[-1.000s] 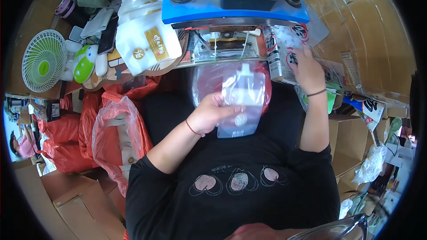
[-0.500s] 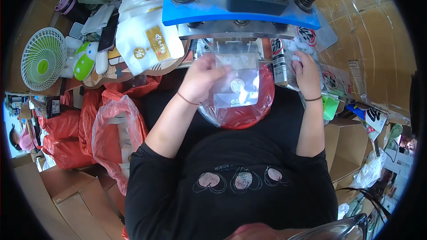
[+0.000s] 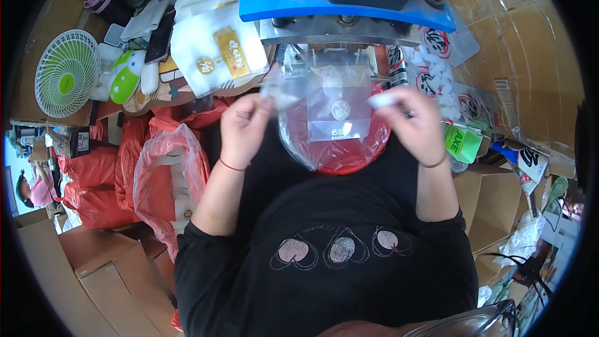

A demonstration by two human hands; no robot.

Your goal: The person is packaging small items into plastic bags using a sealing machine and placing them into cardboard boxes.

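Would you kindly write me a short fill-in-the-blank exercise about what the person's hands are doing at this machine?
1. Both hands hold a clear ____ pouch.
2. The pouch sits under the machine's ____ top plate.
3. Beneath the pouch lies a ____ basin.
4. The small fan stands on the person's ____ side.

Missing words: plastic; blue; red; left

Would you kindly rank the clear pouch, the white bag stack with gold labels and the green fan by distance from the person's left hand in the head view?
From the left hand:
1. Clear pouch, just right, held.
2. White bag stack, above-left.
3. Green fan, far left.
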